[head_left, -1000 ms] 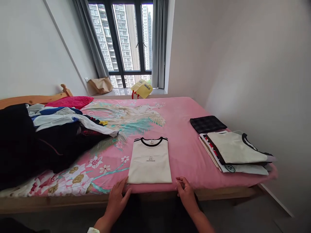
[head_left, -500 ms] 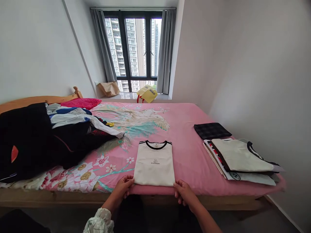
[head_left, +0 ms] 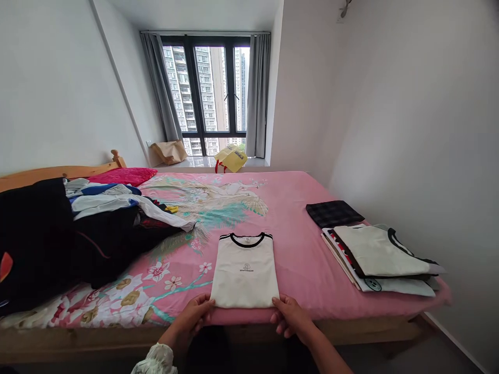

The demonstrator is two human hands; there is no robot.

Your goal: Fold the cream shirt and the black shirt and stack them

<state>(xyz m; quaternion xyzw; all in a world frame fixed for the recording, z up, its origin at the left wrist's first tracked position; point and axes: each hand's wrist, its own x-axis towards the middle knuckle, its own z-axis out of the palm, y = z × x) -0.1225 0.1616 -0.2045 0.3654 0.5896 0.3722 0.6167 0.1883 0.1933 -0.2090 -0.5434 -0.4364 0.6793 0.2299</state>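
A white T-shirt [head_left: 244, 283] with a black neckband and a small black print lies folded into a neat rectangle near the front edge of the bed. My left hand [head_left: 195, 314] pinches its near left corner between thumb and fingers. At the near right corner, my right hand [head_left: 290, 316] grips the hem the same way. The undersides of both grips are hidden by the cloth and the hands.
A pink flowered sheet [head_left: 288, 208] covers the bed. Dark and white clothes [head_left: 97, 244] lie heaped at left. On the right are a stack of folded shirts [head_left: 370, 252] and a folded black checked garment [head_left: 334, 213]. Bags [head_left: 231, 157] sit on the windowsill.
My view has tilted up and turned slightly right, so the scene sits a little lower and further left. Both hands keep hold of the shirt's near corners.
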